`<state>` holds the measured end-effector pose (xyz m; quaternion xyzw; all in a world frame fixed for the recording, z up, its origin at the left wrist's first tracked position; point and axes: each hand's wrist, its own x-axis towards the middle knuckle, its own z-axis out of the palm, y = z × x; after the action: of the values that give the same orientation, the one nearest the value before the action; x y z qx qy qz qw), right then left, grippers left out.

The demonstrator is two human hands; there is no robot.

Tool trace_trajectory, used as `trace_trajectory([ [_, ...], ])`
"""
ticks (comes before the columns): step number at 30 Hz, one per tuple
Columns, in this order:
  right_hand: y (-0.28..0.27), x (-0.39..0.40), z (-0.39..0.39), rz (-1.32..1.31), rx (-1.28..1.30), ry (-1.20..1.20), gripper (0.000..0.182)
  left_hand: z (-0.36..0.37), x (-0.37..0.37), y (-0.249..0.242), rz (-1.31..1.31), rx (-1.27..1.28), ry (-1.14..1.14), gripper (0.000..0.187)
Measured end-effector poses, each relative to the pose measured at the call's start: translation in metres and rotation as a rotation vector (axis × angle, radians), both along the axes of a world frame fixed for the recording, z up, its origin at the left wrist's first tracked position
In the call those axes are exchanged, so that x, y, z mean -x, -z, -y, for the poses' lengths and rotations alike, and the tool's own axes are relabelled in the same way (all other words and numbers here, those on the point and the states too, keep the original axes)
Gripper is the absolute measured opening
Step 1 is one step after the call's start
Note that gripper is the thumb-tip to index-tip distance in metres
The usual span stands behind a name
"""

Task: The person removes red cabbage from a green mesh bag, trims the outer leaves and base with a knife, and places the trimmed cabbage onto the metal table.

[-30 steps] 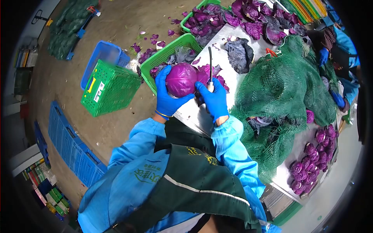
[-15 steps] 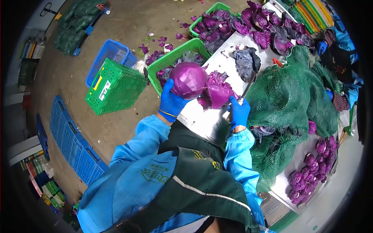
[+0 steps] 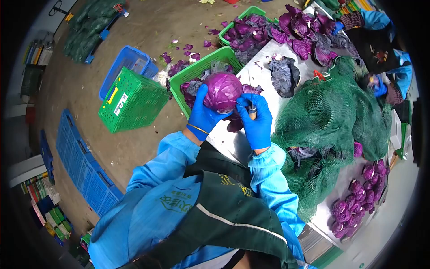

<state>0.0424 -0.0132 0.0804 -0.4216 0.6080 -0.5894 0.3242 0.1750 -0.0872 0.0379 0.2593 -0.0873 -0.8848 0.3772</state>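
A round red cabbage [image 3: 222, 93] with a glossy surface rests in my left hand [image 3: 202, 112], whose gloved fingers wrap its left side and underside. My right hand [image 3: 259, 123], also in a blue glove, is closed around a knife [image 3: 253, 112]; its light handle shows between the fingers, while the blade cannot be made out. The right fingertips are at the cabbage's right edge. Below and behind that hand, loose purple leaves [image 3: 234, 124] lie on the metal table [image 3: 233, 145]. Past the cabbage stands a green crate [image 3: 204, 65] with leaves inside.
A green mesh sack [image 3: 313, 116] lies on the table to the right, with several trimmed cabbages [image 3: 356, 201] beyond it. Leaves [image 3: 302, 27] are heaped at the far end. A co-worker's gloved hand [image 3: 380, 87] is at right. Green [image 3: 134, 101] and blue crates [image 3: 121, 58] stand left.
The large leaf in my right hand has left it. That hand has moved left to the cabbage, which now sits slightly lower and to the right. The co-worker's arms have shifted.
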Motion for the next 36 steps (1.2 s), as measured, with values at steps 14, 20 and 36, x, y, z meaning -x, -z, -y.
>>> trace_trajectory([
  [14,0.025,0.016,-0.061,0.585,-0.380,0.101,0.031,0.009,-0.013,0.001,-0.276,-0.297,0.035,0.090],
  [20,0.044,-0.007,-0.048,1.285,-0.155,-0.040,0.043,0.013,-0.008,-0.016,0.356,0.909,0.246,0.090],
  [36,0.121,0.011,-0.056,0.244,-0.482,0.197,0.049,0.005,-0.042,0.019,0.120,0.466,0.050,0.074],
])
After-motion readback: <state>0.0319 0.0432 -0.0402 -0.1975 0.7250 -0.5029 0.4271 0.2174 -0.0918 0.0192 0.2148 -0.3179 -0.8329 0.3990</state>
